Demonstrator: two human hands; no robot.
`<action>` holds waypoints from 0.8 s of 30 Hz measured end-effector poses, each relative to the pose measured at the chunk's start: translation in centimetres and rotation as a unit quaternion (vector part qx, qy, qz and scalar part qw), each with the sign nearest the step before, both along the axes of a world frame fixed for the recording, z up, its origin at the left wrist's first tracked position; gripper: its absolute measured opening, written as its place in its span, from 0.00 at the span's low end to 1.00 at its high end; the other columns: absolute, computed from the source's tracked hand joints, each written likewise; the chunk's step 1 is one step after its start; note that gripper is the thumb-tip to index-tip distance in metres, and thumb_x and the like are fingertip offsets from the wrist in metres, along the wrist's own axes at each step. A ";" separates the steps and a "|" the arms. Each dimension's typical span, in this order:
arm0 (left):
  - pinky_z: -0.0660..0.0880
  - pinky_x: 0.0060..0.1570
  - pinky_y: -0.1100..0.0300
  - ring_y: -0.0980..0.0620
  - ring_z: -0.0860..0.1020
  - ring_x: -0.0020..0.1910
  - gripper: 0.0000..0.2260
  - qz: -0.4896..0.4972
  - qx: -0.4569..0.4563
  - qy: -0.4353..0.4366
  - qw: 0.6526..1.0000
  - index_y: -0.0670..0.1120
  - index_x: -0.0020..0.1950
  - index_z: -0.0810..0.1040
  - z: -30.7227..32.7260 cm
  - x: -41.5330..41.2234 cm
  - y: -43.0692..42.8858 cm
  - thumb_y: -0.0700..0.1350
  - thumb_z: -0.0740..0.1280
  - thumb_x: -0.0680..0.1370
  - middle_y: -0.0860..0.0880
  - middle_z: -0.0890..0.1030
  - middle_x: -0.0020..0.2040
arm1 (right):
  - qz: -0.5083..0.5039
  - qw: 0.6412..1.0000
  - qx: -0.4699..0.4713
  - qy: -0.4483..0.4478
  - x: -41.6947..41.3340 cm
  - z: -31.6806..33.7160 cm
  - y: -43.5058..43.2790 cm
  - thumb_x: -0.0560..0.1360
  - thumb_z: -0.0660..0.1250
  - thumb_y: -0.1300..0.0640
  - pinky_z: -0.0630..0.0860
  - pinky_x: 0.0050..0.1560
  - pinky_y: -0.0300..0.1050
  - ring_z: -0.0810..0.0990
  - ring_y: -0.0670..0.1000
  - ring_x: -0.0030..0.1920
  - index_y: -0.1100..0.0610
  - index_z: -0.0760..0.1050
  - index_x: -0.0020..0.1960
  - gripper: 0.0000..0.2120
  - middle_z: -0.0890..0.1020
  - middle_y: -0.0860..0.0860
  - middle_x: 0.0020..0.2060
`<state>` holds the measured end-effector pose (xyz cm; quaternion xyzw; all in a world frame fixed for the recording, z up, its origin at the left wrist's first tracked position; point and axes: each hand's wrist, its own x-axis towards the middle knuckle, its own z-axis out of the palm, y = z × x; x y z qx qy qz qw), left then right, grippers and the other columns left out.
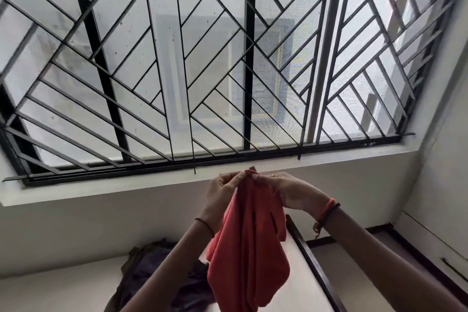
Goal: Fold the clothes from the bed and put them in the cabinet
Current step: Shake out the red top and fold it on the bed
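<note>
Holds up red garment before window grille | pinches its top edge with left hand, fingers curled | pinches same edge with right hand, just beside | lets it hang between raised forearms, over bed bearing dark clothes

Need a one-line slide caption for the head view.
Left hand and right hand pinch a red garment aloft before a barred window; dark clothes lie below.
</note>
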<state>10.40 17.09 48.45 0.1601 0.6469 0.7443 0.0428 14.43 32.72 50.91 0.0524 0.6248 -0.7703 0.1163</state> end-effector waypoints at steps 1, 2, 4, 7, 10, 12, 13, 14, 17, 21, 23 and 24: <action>0.71 0.36 0.74 0.67 0.78 0.36 0.06 -0.018 0.010 -0.019 1.000 0.42 0.50 0.82 -0.1 0.2 -0.1 0.40 0.66 0.77 0.51 0.83 0.40 | 0.018 0.999 -0.025 -0.017 0.2 0.2 0.1 0.77 0.63 0.60 0.80 0.36 0.37 0.83 0.46 0.34 0.64 0.79 0.50 0.09 0.85 0.54 0.37; 0.72 0.37 0.73 0.66 0.79 0.37 0.06 -0.037 0.019 -0.032 0.999 0.43 0.49 0.82 -0.2 0.3 -0.2 0.40 0.66 0.77 0.53 0.84 0.39 | 0.024 0.999 -0.039 -0.022 0.2 0.3 0.2 0.77 0.63 0.60 0.81 0.38 0.38 0.84 0.47 0.35 0.64 0.78 0.51 0.09 0.85 0.54 0.39; 0.72 0.39 0.73 0.65 0.79 0.39 0.06 -0.075 0.019 -0.028 0.997 0.46 0.47 0.83 -0.3 0.3 -0.6 0.40 0.65 0.77 0.55 0.84 0.39 | 0.022 0.997 -0.066 -0.013 0.3 0.5 0.4 0.75 0.64 0.60 0.81 0.42 0.40 0.85 0.49 0.38 0.65 0.78 0.54 0.11 0.85 0.56 0.42; 0.72 0.42 0.72 0.64 0.78 0.43 0.06 -0.108 -0.019 0.012 0.994 0.46 0.49 0.82 -0.6 0.2 -1.3 0.41 0.66 0.76 0.54 0.84 0.44 | 0.019 0.997 -0.080 0.014 0.7 0.5 0.3 0.73 0.65 0.60 0.81 0.48 0.42 0.85 0.50 0.41 0.63 0.80 0.52 0.11 0.85 0.57 0.44; 0.72 0.44 0.70 0.60 0.77 0.45 0.06 -0.150 -0.060 0.044 0.986 0.46 0.49 0.81 -0.6 -0.5 -2.3 0.45 0.69 0.75 0.52 0.82 0.46 | 0.015 0.994 -0.097 0.052 1.5 0.6 0.0 0.75 0.63 0.62 0.81 0.47 0.42 0.84 0.50 0.41 0.64 0.79 0.53 0.10 0.85 0.57 0.43; 0.72 0.47 0.67 0.60 0.77 0.47 0.07 -0.168 -0.071 0.058 0.982 0.50 0.49 0.81 0.1 -1.1 -3.0 0.52 0.67 0.75 0.55 0.82 0.46 | 0.017 0.991 -0.115 0.069 2.1 0.8 -0.3 0.74 0.63 0.63 0.81 0.45 0.41 0.84 0.50 0.41 0.64 0.79 0.52 0.10 0.84 0.57 0.42; 0.71 0.50 0.65 0.60 0.77 0.50 0.10 -0.159 -0.066 0.061 0.983 0.51 0.50 0.80 0.4 -1.4 -3.1 0.54 0.64 0.75 0.56 0.82 0.47 | 0.016 0.990 -0.120 0.078 2.4 1.0 -0.5 0.73 0.64 0.63 0.81 0.44 0.41 0.84 0.49 0.40 0.64 0.79 0.51 0.10 0.84 0.56 0.41; 0.70 0.53 0.62 0.60 0.77 0.53 0.12 -0.139 -0.065 0.065 0.986 0.52 0.53 0.79 0.8 -1.8 -3.1 0.55 0.62 0.76 0.56 0.82 0.50 | 0.015 0.989 -0.121 0.087 2.6 1.2 -0.7 0.73 0.64 0.62 0.81 0.45 0.41 0.84 0.49 0.40 0.63 0.80 0.50 0.09 0.84 0.56 0.41; 0.65 0.62 0.59 0.62 0.71 0.65 0.18 -0.131 -0.085 0.085 0.984 0.57 0.60 0.76 2.0 -2.1 -2.6 0.62 0.58 0.75 0.60 0.78 0.62 | 0.016 0.987 -0.117 0.111 3.3 2.2 -1.2 0.72 0.63 0.63 0.81 0.45 0.41 0.84 0.49 0.39 0.61 0.83 0.45 0.09 0.84 0.55 0.39; 0.65 0.67 0.56 0.57 0.73 0.65 0.29 -0.231 -0.112 0.013 0.966 0.51 0.60 0.78 3.9 -1.2 -0.9 0.67 0.48 0.75 0.53 0.78 0.63 | 0.031 0.987 -0.087 0.132 3.8 3.0 -1.6 0.72 0.66 0.62 0.79 0.47 0.40 0.83 0.49 0.40 0.63 0.81 0.47 0.07 0.84 0.56 0.40; 0.68 0.66 0.53 0.54 0.78 0.58 0.30 -0.281 -0.127 -0.032 0.951 0.47 0.58 0.79 4.2 -1.1 -0.3 0.63 0.46 0.78 0.49 0.82 0.57 | 0.030 0.987 -0.077 0.136 3.9 3.0 -1.4 0.70 0.69 0.62 0.79 0.48 0.40 0.83 0.49 0.41 0.66 0.79 0.51 0.12 0.83 0.56 0.41; 0.67 0.66 0.50 0.51 0.78 0.57 0.30 -0.300 -0.139 -0.041 0.943 0.45 0.58 0.79 4.1 -1.2 -0.2 0.62 0.46 0.79 0.47 0.82 0.56 | 0.029 0.988 -0.073 0.134 4.0 3.0 -1.3 0.70 0.70 0.61 0.79 0.48 0.39 0.83 0.50 0.41 0.67 0.78 0.53 0.14 0.83 0.57 0.42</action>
